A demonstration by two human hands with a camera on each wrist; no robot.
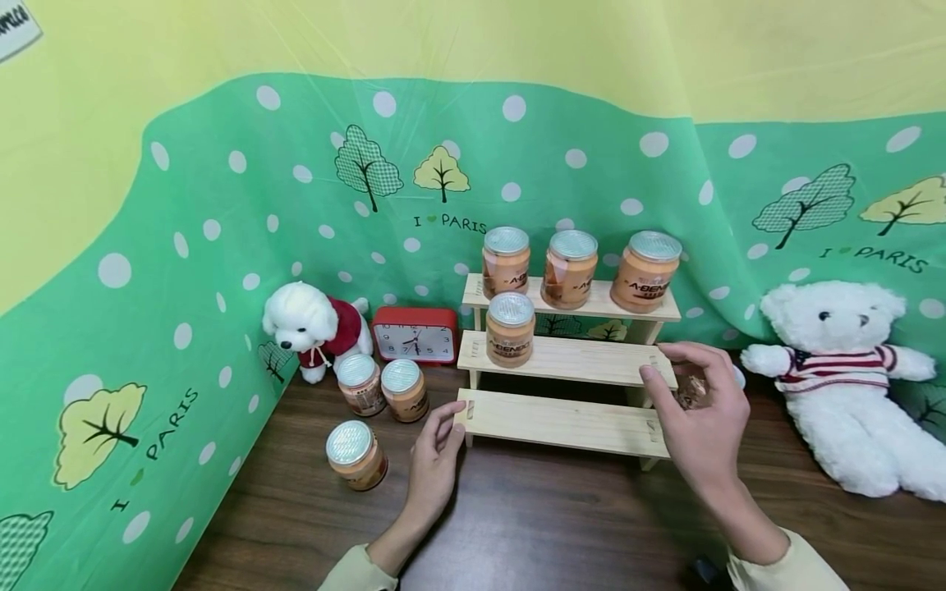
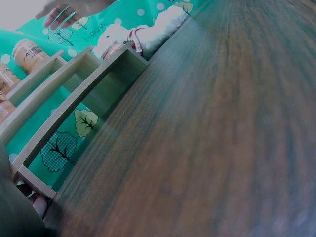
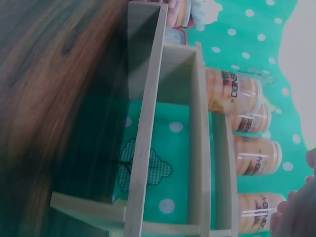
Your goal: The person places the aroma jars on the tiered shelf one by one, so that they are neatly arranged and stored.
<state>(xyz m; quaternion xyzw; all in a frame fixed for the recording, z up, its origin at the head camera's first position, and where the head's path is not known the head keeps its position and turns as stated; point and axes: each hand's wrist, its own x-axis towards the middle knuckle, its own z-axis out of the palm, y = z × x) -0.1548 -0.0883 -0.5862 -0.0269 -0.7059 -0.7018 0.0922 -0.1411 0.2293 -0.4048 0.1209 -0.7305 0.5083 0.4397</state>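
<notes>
A three-step wooden display stand (image 1: 562,423) stands on the dark table. My left hand (image 1: 432,464) grips the left end of its lowest step, thumb in front; in the left wrist view a fingertip (image 2: 39,203) shows by the stand's end leg. Raised near the right end of the middle step is my right hand (image 1: 705,427), thumb and fingers apart with nothing between them. Three lidded orange jars, one of them at the right (image 1: 645,275), line the top step. Another jar (image 1: 510,331) sits at the left of the middle step. The lowest step is bare.
Several jars stand left of the stand, the nearest one (image 1: 357,456) by my left hand. A red clock (image 1: 415,335) and a toy dog (image 1: 314,324) are behind them. Partly hidden behind my right hand is a jar (image 1: 691,394); a white teddy bear (image 1: 850,394) sits farther right.
</notes>
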